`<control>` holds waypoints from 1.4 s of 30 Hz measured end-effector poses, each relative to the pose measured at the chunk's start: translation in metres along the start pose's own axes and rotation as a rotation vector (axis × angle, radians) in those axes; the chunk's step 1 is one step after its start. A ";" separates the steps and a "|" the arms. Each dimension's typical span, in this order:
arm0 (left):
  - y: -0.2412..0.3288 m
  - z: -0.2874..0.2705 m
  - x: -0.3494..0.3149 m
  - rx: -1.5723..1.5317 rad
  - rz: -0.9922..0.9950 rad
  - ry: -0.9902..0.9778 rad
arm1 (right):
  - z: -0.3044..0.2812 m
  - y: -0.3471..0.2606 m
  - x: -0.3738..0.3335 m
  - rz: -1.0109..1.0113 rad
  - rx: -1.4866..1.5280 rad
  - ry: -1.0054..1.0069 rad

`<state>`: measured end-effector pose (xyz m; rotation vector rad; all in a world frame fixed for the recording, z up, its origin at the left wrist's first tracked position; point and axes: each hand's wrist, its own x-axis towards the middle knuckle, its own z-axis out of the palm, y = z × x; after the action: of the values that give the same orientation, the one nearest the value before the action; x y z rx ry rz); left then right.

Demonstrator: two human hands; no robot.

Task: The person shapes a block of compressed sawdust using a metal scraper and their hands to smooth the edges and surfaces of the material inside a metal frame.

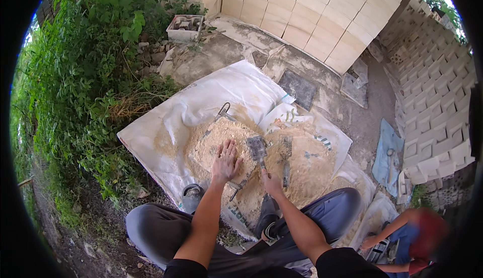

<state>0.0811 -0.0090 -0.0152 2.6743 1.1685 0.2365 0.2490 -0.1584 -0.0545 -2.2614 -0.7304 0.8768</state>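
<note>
One open left hand (pixel 226 162) rests on crumbly tan powder (pixel 214 133); my right hand (pixel 272 182) grips a square-bladed tool (pixel 256 148); green-printed sheet (pixel 288 117) beneath.

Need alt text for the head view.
The person's left hand lies flat on mounded tan, crumbly material, while the right hand holds a flat-bladed tool. White sacking spreads beneath; stacked pale blocks stand beyond, green plants grow on the left, and a co-worker is at lower right.
</note>
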 end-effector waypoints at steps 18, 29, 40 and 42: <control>0.005 -0.003 0.005 0.040 -0.008 -0.064 | -0.012 -0.009 0.014 0.094 0.167 0.096; 0.001 0.000 0.005 0.076 0.022 -0.025 | -0.001 -0.002 0.016 0.064 -0.053 0.098; 0.000 -0.003 0.006 0.114 0.002 -0.036 | -0.015 -0.040 -0.032 -0.029 0.083 0.134; 0.008 -0.002 0.008 0.101 0.010 -0.064 | 0.001 -0.010 -0.023 0.048 -0.070 0.188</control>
<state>0.0923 -0.0081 -0.0108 2.7527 1.1774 0.0954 0.2308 -0.1666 -0.0386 -2.3930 -0.6322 0.6573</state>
